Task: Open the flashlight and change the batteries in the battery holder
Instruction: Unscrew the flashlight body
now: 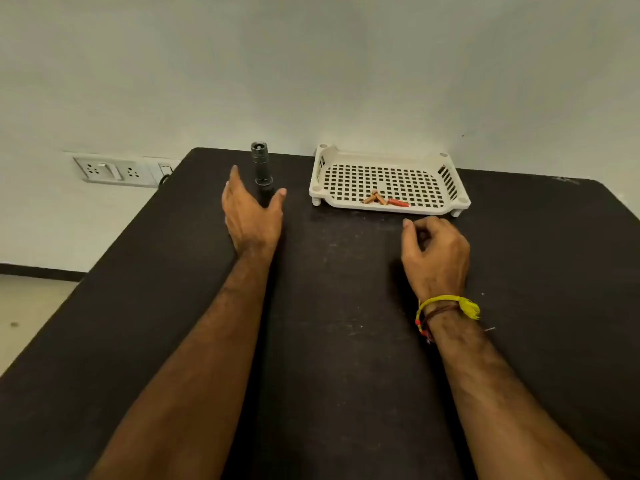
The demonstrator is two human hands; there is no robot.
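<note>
A black flashlight (260, 168) stands upright on the dark table (339, 341) near its far edge, lens end up. My left hand (251, 216) is just in front of it, fingers and thumb spread on either side of its base, which the hand partly hides. I cannot tell whether the hand touches it. Several small orange and red batteries (384, 199) lie in the front of a white perforated tray (433, 211). My right hand (437, 254) hovers in front of the tray with loosely curled fingers and holds nothing.
The tray stands at the back of the table against a pale wall. A socket panel (114, 171) is on the wall at left, beyond the table's left edge. The floor shows at lower left.
</note>
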